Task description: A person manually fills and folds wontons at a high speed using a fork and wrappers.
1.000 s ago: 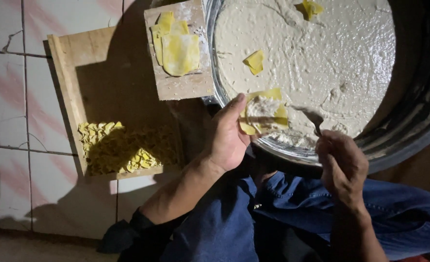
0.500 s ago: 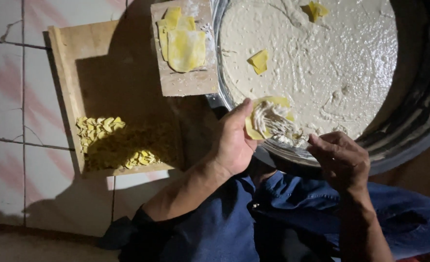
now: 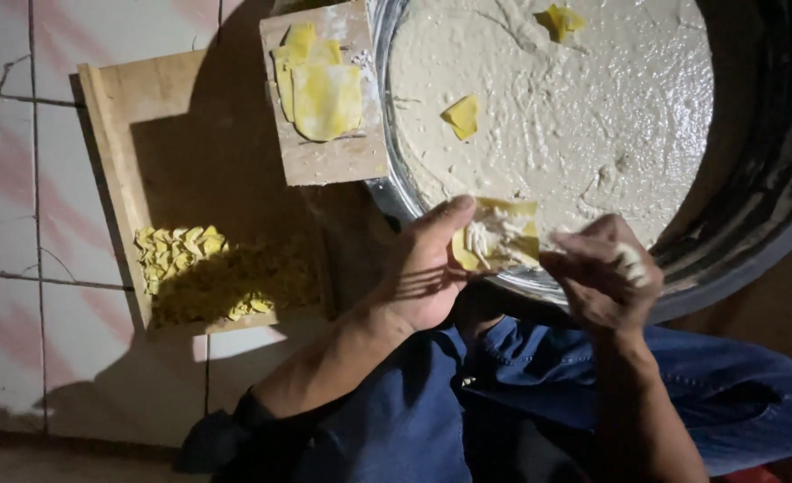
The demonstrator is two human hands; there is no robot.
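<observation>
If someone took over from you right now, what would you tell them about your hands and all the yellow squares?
Left hand: holds a yellow wrapper with pale filling on it, at the bowl rim.
Right hand: beside the wrapper, paste on its fingertips; it does not look to be holding anything.
Bowl: full of pale paste, two wrapper bits lying on it.
Small board: a few flat wrappers stacked.
Tray: a pile of folded dumplings at its near end.
Done: that pile. Left: this wrapper not yet folded; stacked wrappers unfilled.
</observation>
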